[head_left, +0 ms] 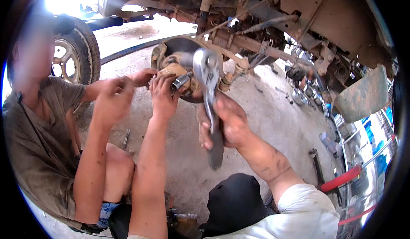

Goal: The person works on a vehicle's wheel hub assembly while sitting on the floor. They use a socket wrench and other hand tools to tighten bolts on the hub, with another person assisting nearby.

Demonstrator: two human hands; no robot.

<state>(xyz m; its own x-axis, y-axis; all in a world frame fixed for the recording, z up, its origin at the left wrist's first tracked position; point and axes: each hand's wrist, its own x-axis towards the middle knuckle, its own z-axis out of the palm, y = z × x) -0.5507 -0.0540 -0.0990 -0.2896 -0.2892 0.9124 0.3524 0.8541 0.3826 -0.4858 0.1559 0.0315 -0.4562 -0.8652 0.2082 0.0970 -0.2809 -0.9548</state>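
My right hand [226,119] grips a ratchet wrench [210,74] by its dark handle, its chrome head raised in front of the hub; the head is slightly blurred. Close beside it, my left hand [164,91] has its fingers bent around a chrome socket [182,80] at the rusty wheel hub [168,71]. Whether the socket sits on the hub cannot be made out. To the left, a co-worker's raised hand [114,94] is near my left wrist, and the co-worker's other hand [143,76] touches the hub's left side.
A co-worker [40,140] crouches at the left, beside a wheel [70,53]. Overhead hangs the vehicle's underbody [299,12]. A small metal tool [126,138] lies on the concrete floor. On the right are scattered parts, a mud flap [363,94] and a red-sleeved bar [341,179].
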